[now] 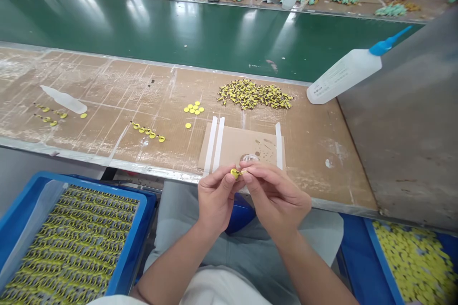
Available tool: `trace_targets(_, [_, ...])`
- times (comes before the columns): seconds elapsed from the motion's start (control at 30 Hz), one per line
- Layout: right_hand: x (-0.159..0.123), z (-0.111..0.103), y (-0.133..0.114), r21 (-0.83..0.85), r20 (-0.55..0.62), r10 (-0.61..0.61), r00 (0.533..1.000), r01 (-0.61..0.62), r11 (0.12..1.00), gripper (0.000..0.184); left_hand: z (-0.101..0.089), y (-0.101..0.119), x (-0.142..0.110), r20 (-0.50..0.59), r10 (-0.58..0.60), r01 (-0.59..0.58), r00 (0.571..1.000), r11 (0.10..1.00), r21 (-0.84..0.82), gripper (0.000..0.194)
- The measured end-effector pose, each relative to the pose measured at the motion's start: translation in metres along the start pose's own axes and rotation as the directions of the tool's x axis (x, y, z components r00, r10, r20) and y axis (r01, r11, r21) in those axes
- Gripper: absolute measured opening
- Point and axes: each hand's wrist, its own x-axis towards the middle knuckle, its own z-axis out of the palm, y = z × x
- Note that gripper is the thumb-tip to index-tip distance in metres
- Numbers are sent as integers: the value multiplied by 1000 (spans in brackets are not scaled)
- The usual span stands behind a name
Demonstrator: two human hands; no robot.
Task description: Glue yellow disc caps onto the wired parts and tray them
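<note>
Between the fingertips of both hands is a small yellow disc (234, 173) with a dark-and-yellow figure piece joined to or touching it. My left hand (217, 195) pinches the disc side, and my right hand (277, 195) pinches the figure side; I cannot tell whether the two parts are fixed together. Just beyond my fingers lies a taped cardboard sheet (236, 145) with a smear of clear glue (249, 157). Several loose yellow discs (193, 108) sit left of the sheet. Behind it is a heap of yellow-and-black figure pieces (254, 95).
Joined pieces (147, 131) lie in a row at left, more near a clear dropper bottle (64, 100). A white blue-tipped bottle (345, 76) leans against a metal panel (404, 119). Blue trays (143, 205) flank my lap. Across a green belt (150, 28), people sit among mint-coloured pieces.
</note>
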Motion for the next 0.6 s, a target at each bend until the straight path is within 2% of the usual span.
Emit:
trace_targets(0.13, [2, -1, -1, -23, 17, -10, 1000, 10, 1000, 26, 1, 1, -1, -29, 33, -32, 999, 999, 37, 17])
trace_targets(0.33, [5, -5, -3, -7, 73, -4, 997, 5, 1000, 25, 1, 5, -3, -6, 63, -63, 998, 996, 67, 16])
trace_targets(0.6, [10, -9, -8, 29, 152, 105, 983, -111, 993, 22, -3, 5, -3, 45, 74, -77, 996, 994, 80, 15])
